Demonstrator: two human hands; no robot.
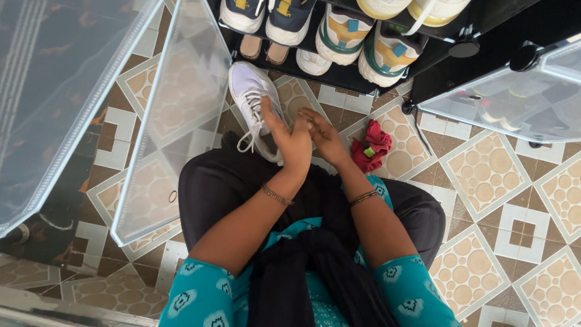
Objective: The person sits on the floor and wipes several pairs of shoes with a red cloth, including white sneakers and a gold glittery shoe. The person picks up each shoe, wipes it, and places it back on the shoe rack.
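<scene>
She crouches on the patterned tile floor (484, 163) before a black shoe rack (339, 75). Her left hand (290, 140) is wrapped around a white sneaker (254, 97), which stands on the tiles just below the rack, laces loose. Her right hand (325, 134) presses against the left; whether it grips anything I cannot tell. A red cloth (372, 148) lies beside it.

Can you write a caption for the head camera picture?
Two hands, left hand and right hand, meet beside a white sneaker.
</scene>
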